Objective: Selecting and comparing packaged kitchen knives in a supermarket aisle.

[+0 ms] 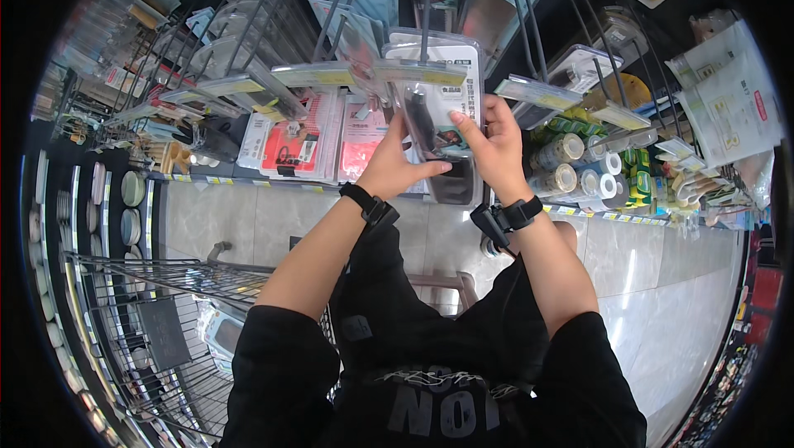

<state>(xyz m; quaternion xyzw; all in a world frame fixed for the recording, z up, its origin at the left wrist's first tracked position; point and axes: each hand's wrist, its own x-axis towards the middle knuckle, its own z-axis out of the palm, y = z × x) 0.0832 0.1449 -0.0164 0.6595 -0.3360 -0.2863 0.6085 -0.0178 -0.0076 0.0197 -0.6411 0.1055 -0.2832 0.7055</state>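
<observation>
Both hands grip a clear plastic blister pack (436,131) at the shelf front, with a dark utensil inside and a printed white card. My left hand (397,159) holds its left side, thumb across the lower front. On the right edge, my right hand (496,141) presses its thumb to the front and curls its fingers behind. Another blister pack (456,184) shows behind and below it. A price-tag holder (428,72) on a metal hook crosses the pack's upper part, so I cannot tell whether the pack still hangs there. Each wrist wears a black strapped device.
Wire hooks with price tags jut toward me on both sides. Red-and-white packages (294,144) lie on the bottom shelf at left; rolled goods (561,150) are stacked at right. A wire shopping cart (167,324) with packaged goods stands at lower left. Shelved dishes (131,190) line the far left.
</observation>
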